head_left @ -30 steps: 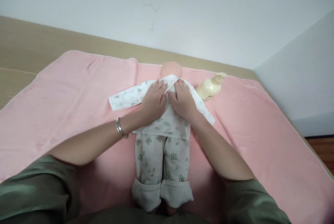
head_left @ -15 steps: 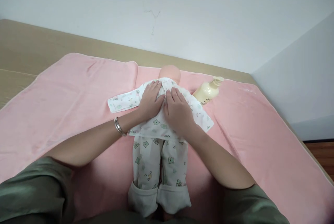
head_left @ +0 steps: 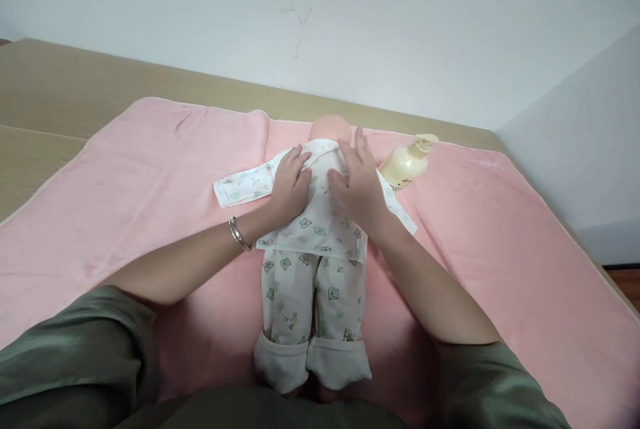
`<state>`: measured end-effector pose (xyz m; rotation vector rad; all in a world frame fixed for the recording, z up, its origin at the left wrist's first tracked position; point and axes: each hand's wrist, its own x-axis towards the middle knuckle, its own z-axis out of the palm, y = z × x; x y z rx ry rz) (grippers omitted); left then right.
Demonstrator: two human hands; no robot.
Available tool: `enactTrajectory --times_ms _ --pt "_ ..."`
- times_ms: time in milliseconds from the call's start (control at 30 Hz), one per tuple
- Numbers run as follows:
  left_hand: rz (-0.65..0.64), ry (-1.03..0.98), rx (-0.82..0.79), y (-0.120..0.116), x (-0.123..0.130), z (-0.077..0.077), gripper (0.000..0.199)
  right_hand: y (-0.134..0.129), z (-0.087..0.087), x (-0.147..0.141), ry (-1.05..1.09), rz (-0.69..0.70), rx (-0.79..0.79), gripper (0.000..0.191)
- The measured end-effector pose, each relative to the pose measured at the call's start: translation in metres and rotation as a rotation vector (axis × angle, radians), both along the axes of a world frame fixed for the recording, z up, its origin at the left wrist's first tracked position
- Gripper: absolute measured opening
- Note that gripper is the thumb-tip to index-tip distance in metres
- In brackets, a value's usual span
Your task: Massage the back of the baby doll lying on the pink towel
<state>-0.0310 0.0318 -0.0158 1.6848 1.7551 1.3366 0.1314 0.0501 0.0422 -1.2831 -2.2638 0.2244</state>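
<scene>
A baby doll (head_left: 331,128) lies on a pink blanket (head_left: 165,242), its head away from me. It wears a white shirt (head_left: 315,226) printed with small green animals and matching trousers (head_left: 290,289) with turned-up cuffs. My left hand (head_left: 290,186) rests on the left side of the shirt's chest, fingers stretched and holding nothing. Over the right side, my right hand (head_left: 360,186) is open with its fingers spread and a little blurred; whether it touches the cloth I cannot tell. The doll's face is not visible.
A cream pump bottle (head_left: 406,164) leans on the blanket, right of the doll's shoulder. Behind the blanket runs a wooden surface (head_left: 200,89) up against a white wall (head_left: 400,36). One shirt sleeve (head_left: 243,186) stretches out to the left.
My right hand has shifted up and right, its fingers spreading and lifting toward the collar. My left hand stays on the chest. The whole view has shifted slightly.
</scene>
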Motion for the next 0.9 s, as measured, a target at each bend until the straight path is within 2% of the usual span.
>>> enactTrajectory --times_ms 67,133,200,267,333,400,500,567,733,900 --pt "0.033 -0.011 -0.004 -0.003 0.001 0.001 0.050 -0.004 0.006 0.001 0.063 -0.066 0.144 0.063" --pt "0.055 -0.015 0.013 -0.004 0.001 0.001 0.048 -0.007 0.006 0.000 0.062 -0.107 0.199 0.062" --pt "0.073 -0.012 0.028 -0.005 0.002 0.000 0.046 -0.007 0.002 -0.003 -0.024 -0.070 0.114 0.058" --pt "0.083 -0.005 0.023 -0.004 0.002 -0.001 0.046 -0.006 -0.003 -0.007 -0.134 0.010 -0.037 0.056" --pt "0.086 -0.002 0.010 -0.004 0.002 -0.001 0.047 -0.004 -0.005 -0.009 -0.167 0.058 -0.137 0.058" --pt "0.084 0.002 0.003 -0.004 0.003 0.000 0.047 -0.002 -0.003 -0.008 -0.095 0.043 -0.133 0.060" --pt "0.084 0.010 -0.003 -0.005 0.003 0.001 0.048 0.001 0.000 -0.005 0.019 -0.007 -0.037 0.061" --pt "0.085 0.015 0.008 -0.005 0.003 0.001 0.048 0.000 -0.001 -0.006 -0.011 -0.013 -0.023 0.063" --pt "0.091 0.019 0.044 -0.004 0.004 -0.001 0.049 -0.010 -0.001 -0.010 -0.228 0.069 -0.189 0.062" --pt "0.067 0.012 0.074 -0.003 0.003 -0.002 0.050 -0.015 0.005 -0.009 -0.093 0.068 -0.110 0.062"
